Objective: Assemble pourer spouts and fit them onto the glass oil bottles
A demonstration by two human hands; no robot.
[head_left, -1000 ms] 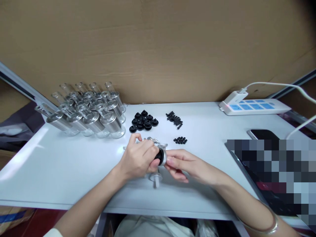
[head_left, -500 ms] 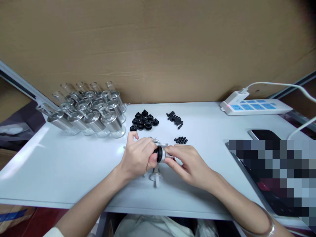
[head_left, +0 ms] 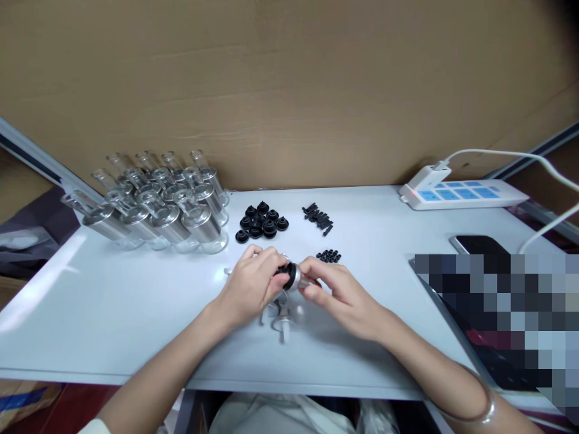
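Note:
Above the middle of the white table, both hands hold one stopper-like part with a black body and a silver collar [head_left: 295,277]. My left hand [head_left: 246,286] is closed round its black end, the thumb pressed against it. My right hand [head_left: 348,295] pinches the narrower, shiny end on the other side; the fingers partly hide that end. Just below the hands lie a few clear and silvery pieces [head_left: 283,325], partly covered. Beyond them are a cluster of black ridged caps [head_left: 262,222], a pile of small black rings [head_left: 329,256] and several short black strips [head_left: 318,217].
Several glass bottles with metal-coloured bands [head_left: 196,223] stand close together at the back left. A white power strip [head_left: 470,193] with a plugged-in charger is at the back right. A phone [head_left: 479,245] lies near a dark, partly pixelated device [head_left: 479,337] on the right.
Both hands still hold the stopper-like part, which has tilted slightly. My left fingers have shifted on the black end, and more of the clear pieces below shows. The view has moved a little.

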